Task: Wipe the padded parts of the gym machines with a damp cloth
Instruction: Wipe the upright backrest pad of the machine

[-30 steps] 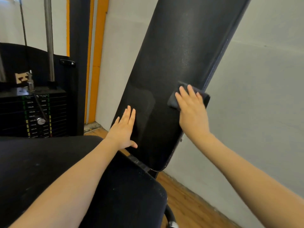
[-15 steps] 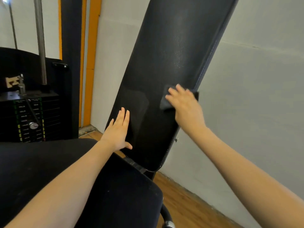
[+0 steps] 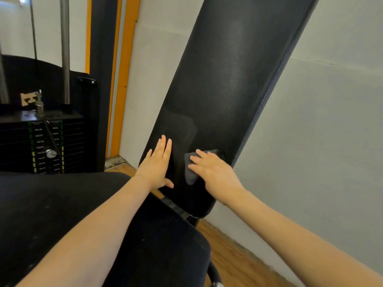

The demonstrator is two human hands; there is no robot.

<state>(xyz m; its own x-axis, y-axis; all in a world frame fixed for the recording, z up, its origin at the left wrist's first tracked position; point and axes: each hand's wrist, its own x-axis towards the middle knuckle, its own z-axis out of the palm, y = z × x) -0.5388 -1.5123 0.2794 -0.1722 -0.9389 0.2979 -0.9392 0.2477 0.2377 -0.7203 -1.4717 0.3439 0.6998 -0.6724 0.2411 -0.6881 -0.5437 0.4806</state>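
A long black padded backrest (image 3: 223,83) leans up and to the right against the wall. My right hand (image 3: 213,172) presses a dark grey cloth (image 3: 190,172) flat against the lower part of the pad, fingers spread and pointing left. My left hand (image 3: 157,164) lies flat on the pad's lower left edge, fingers straight and pointing up. Below both arms is the black padded seat (image 3: 157,245). Most of the cloth is hidden under my right hand.
A black weight stack (image 3: 45,143) with a selector pin and steel guide rods stands at the left. An orange and black frame post (image 3: 107,79) rises beside it. A grey wall is close on the right, and wooden floor (image 3: 234,262) shows below the backrest.
My right hand has slid the cloth down and to the left along the backrest, from the right edge toward the lower middle. My left hand stays flat on the pad.
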